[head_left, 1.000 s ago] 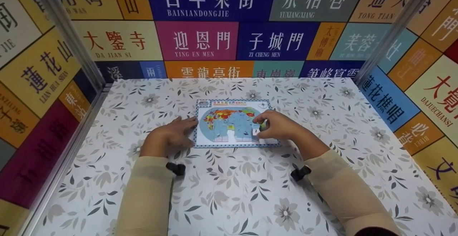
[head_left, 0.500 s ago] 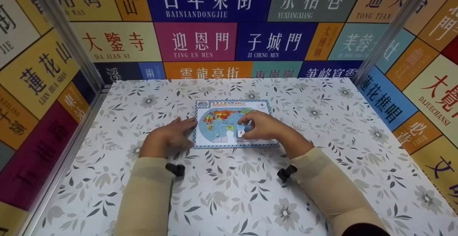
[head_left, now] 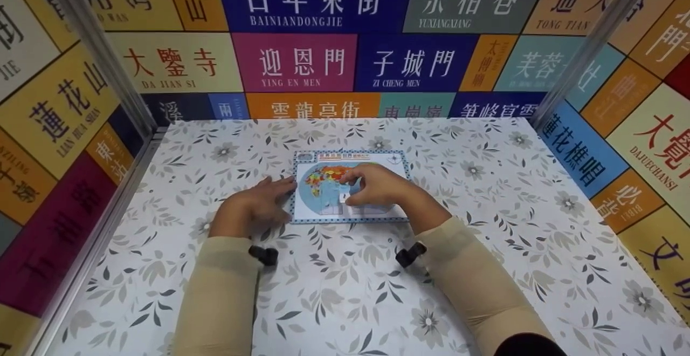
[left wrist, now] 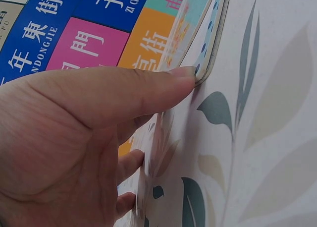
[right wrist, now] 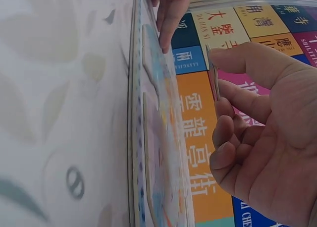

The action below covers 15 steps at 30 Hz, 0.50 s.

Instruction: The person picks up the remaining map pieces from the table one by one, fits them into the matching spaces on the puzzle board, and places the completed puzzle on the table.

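A world map jigsaw puzzle point(head_left: 311, 205) with a blue dotted border lies flat on the table. My right hand point(head_left: 380, 184) is over its middle, pinching a small puzzle piece point(head_left: 344, 196) between thumb and fingers. In the right wrist view the thin puzzle piece point(right wrist: 213, 74) appears edge-on, held off the board. My left hand point(head_left: 254, 206) rests at the board's left edge. Its thumb point(left wrist: 173, 83) touches the near left corner in the left wrist view, the other fingers lying loosely beyond. Much of the map's right half is hidden under my right hand.
A white tablecloth point(head_left: 345, 291) with grey leaves and flowers covers the table. Printed panels with large characters point(head_left: 294, 62) stand behind and at both sides, joined by metal posts point(head_left: 121, 64). Each sleeved forearm has a black wrist camera point(head_left: 411, 254).
My right hand has moved left across the puzzle board with the puzzle piece, from the right side to the middle. My left hand has stayed at the left edge.
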Tool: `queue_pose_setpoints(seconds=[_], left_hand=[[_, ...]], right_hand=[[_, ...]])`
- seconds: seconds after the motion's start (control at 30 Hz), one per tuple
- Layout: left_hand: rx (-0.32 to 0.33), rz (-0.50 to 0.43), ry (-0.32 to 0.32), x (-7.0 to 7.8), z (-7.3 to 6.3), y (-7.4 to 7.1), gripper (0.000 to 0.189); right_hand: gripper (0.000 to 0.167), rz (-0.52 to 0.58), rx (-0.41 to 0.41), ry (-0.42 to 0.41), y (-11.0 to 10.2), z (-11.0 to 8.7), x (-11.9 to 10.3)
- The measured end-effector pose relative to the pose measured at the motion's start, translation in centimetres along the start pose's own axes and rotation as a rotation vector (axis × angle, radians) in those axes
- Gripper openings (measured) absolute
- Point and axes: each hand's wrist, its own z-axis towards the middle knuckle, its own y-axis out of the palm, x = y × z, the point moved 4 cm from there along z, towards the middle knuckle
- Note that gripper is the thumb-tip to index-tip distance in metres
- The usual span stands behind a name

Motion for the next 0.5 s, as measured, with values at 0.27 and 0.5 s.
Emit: queue_pose_setpoints(seconds=[0.27, 0.5], left_hand=[[0.012, 0.007, 0.009, 0.23, -0.08, -0.01, 0.093], [0.004, -0.024, -0.037, 0.24, -0.04, 0.02, 0.093]], right_hand=[[0.048, -0.001, 0.014, 0.014, 0.14, 0.46, -0.23], [0.048, -0.002, 0.01, -0.019, 0.37, 0.46, 0.37]])
